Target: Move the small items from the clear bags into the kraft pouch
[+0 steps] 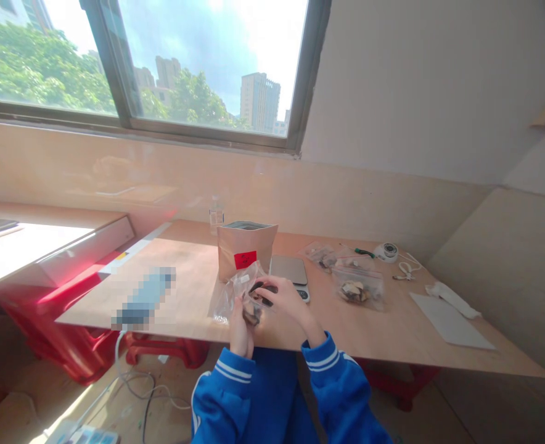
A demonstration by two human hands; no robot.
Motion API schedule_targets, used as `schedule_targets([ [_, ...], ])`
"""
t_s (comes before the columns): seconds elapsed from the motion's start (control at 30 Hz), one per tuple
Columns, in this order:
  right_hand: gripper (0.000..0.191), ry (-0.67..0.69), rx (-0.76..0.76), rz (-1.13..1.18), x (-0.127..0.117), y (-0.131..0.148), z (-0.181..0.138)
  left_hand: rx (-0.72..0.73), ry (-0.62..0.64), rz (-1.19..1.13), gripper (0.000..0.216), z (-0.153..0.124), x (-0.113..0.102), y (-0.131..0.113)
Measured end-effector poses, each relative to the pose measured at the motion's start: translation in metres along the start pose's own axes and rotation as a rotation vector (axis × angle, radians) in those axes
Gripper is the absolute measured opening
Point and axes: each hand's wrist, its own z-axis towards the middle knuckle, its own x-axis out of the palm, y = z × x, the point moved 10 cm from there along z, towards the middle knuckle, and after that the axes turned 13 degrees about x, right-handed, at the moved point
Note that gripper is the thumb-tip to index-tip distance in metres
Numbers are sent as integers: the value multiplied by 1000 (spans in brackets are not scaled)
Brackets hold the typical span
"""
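My left hand point(239, 330) grips the lower edge of a clear plastic bag point(238, 288) that holds dark pieces, at the near edge of the wooden table point(184, 290). My right hand point(285, 297) has its fingers curled round a small dark piece point(262, 288) at the bag's opening. Just behind the bag stands an open brown paper pouch point(246, 248) with a red label. A small scale point(291, 271) lies to the right of the pouch. Both my sleeves are blue with white stripes.
Two more clear bags point(358, 287) with pieces lie to the right. Farther right are a white round device point(386, 251), a green-handled tool point(363, 251), a white sheet point(450, 320) and a cloth point(452, 297). A small bottle point(216, 216) stands by the wall. Red stools point(82, 351) sit under the table.
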Motion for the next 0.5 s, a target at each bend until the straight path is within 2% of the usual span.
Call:
schedule_targets([
  [0.13, 20, -55, 11, 30, -5, -3, 2, -64, 17, -93, 30, -4, 5, 3],
  [0.27, 22, -87, 5, 15, -12, -2, 1, -127, 43, -92, 30, -4, 9, 3],
  [0.37, 21, -143, -8, 38, -26, -2, 2, -146, 59, -72, 31, -2, 10, 2],
  [0.5, 26, -229, -27, 113, -49, 5, 7, -162, 22, -80, 25, -3, 3, 5],
])
